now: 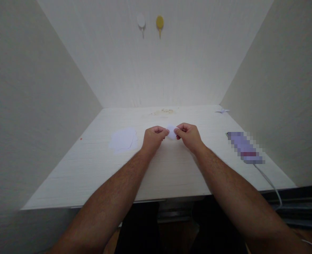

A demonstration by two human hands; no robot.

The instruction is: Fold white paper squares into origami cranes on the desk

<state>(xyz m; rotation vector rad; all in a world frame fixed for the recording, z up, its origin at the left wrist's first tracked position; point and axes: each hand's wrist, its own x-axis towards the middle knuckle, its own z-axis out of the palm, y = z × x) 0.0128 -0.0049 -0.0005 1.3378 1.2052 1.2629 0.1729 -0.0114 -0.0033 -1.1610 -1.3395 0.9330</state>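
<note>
A small piece of white paper (172,130) is held between my two hands over the middle of the white table. My left hand (156,135) pinches its left edge between thumb and fingers. On the opposite edge my right hand (187,134) has the same kind of pinch, thumb toward me. The paper looks thin and pale, and how it is folded I cannot tell. To the left of my left hand lies a loose stack of white paper sheets (123,139), slightly fanned out.
The white table (92,180) has walls on three sides. At its right lies a blurred-out flat device (244,146) with a white cable (269,183) running off the front edge. A small folded white paper (222,111) sits in the back right corner. Two hooks (159,23) hang on the back wall.
</note>
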